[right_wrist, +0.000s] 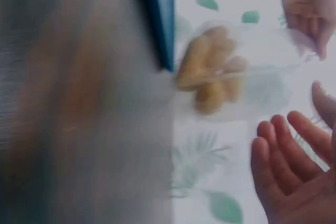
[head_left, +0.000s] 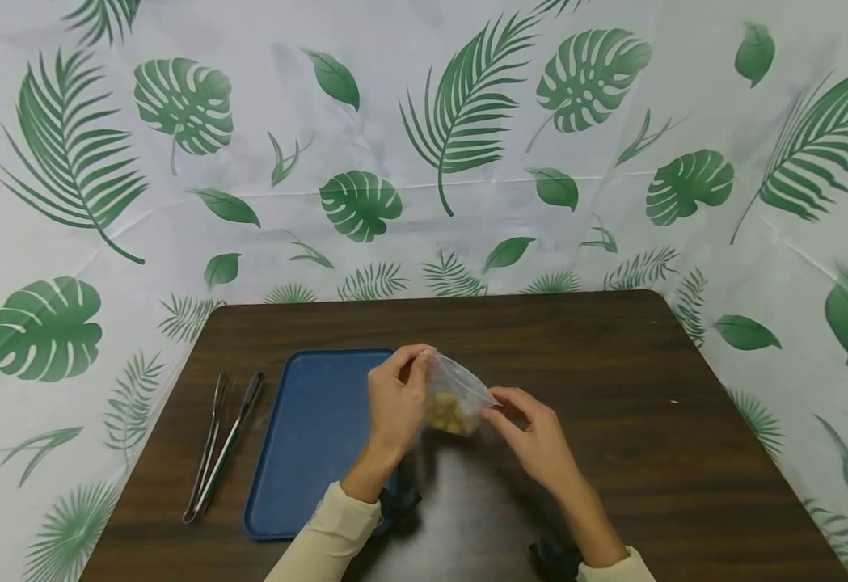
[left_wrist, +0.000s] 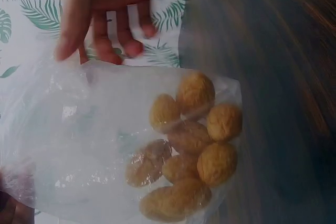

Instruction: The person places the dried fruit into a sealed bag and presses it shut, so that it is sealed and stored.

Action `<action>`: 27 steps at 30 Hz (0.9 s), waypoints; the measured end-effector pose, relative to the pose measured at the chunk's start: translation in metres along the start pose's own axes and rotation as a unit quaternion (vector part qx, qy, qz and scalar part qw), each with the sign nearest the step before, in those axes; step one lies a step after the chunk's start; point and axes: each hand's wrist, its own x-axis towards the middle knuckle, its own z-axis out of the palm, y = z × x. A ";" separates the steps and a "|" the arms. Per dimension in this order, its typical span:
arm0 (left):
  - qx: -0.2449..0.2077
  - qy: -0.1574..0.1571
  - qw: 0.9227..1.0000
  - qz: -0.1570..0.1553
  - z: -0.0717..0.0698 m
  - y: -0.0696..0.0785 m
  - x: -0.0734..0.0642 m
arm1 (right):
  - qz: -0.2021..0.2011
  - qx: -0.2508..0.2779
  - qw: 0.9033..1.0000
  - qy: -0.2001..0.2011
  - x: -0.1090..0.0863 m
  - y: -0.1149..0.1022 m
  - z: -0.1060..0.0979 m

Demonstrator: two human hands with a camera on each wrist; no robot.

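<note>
A clear plastic zip bag (head_left: 460, 386) hangs above the table between my hands. Several round, yellow-brown, wrinkled pieces (left_wrist: 191, 137) lie in its bottom; their kind is unclear. My left hand (head_left: 397, 400) pinches the bag's upper left corner between thumb and fingers. At the opposite top corner, thumb and index finger of my right hand (head_left: 536, 440) pinch the edge. In the blurred right wrist view, that hand (right_wrist: 294, 166) shows spread fingertips beside the bag (right_wrist: 262, 77), and the contact is hard to make out there.
A blue tray (head_left: 307, 444) lies on the dark wooden table (head_left: 656, 469), partly under my left arm. Metal tongs (head_left: 216, 461) with dark tips lie left of the tray. A leaf-patterned cloth (head_left: 467, 242) hangs behind the table.
</note>
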 end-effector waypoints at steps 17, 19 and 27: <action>-0.071 -0.174 0.958 -0.219 -0.024 -0.056 -0.026 | -0.073 0.057 0.995 0.039 0.038 -0.051 -0.013; -0.099 -0.201 0.943 -0.245 -0.022 -0.063 -0.032 | -0.076 0.072 0.994 0.039 0.040 -0.052 -0.016; -0.151 -0.147 0.941 -0.266 -0.018 -0.068 -0.042 | -0.067 0.096 0.992 0.046 0.038 -0.049 -0.021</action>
